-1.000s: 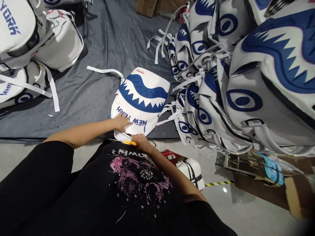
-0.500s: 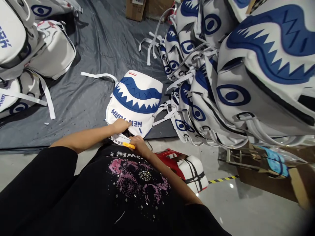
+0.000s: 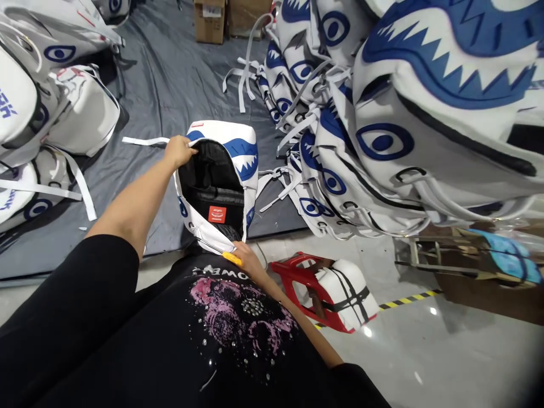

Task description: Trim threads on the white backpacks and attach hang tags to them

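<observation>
A white backpack (image 3: 249, 133) with a blue toothed-mouth print stands unzipped in front of me. Its black lining and a red label (image 3: 217, 214) show inside. My left hand (image 3: 181, 150) is closed on the upper left rim of its opening and holds the flap back. Close to my shirt, my right hand (image 3: 246, 255) is closed around a slim tool with a yellow handle (image 3: 232, 259), at the near edge of the backpack. The tool's kind is not clear, and most of the right fingers are hidden.
Many similar backpacks (image 3: 382, 141) are heaped on the right, others (image 3: 85, 113) on the left. Grey sheeting (image 3: 157, 73) covers the work surface. Cardboard boxes (image 3: 209, 22) stand at the back. A red stool with a white cushion (image 3: 346, 289) is on the floor to the right.
The backpack's front, earlier lying closed with its lettering showing, is now folded back from the opening. My left hand has moved up and left with the rim. The right hand stays low with the tool.
</observation>
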The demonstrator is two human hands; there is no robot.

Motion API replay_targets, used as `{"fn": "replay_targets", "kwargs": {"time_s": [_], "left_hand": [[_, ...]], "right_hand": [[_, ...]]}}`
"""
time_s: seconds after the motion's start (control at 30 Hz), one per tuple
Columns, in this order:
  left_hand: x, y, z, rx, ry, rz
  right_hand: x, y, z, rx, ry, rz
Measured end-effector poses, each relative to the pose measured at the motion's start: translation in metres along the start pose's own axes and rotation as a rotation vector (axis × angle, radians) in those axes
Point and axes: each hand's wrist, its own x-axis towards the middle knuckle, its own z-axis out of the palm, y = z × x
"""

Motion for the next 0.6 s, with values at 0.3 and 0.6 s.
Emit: {"fn": "replay_targets", "kwargs": {"time_s": [0.3,0.6], "left_hand": [[-0.120,0.013,0.017,0.003,-0.324,0.256],[-0.211,-0.012,0.096,0.525,-0.509,0.729]], "right_hand": [[-0.012,-0.001,-0.016,0.831,0.524,0.464],[-0.035,-0.021,-0.038,1.048,0.586,0.492]]}}
